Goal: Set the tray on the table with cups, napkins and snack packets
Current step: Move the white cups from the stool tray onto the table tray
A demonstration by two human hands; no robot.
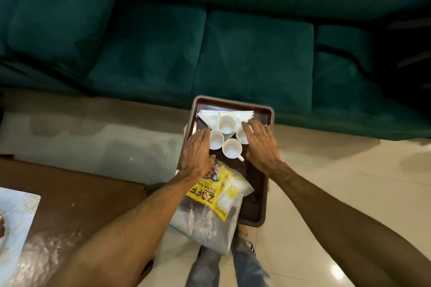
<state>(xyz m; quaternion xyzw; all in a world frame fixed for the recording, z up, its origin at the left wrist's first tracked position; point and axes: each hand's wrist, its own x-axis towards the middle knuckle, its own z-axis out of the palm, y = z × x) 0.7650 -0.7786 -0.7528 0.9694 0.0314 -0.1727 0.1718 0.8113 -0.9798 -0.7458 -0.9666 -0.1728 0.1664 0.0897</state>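
Green sofa (233, 53) ahead, brown table (81, 193) left

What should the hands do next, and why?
Probably move the left hand and right hand off the four white cups to grip the side rims of the brown rectangular tray: white folded napkins and yellow snack packets are already aboard, and the brown table lies left.

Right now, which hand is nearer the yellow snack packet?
Left. The left hand rests at the yellow snack packet's far end, its wrist over it; the right hand is across the tray, over a white cup, apart from the packet.
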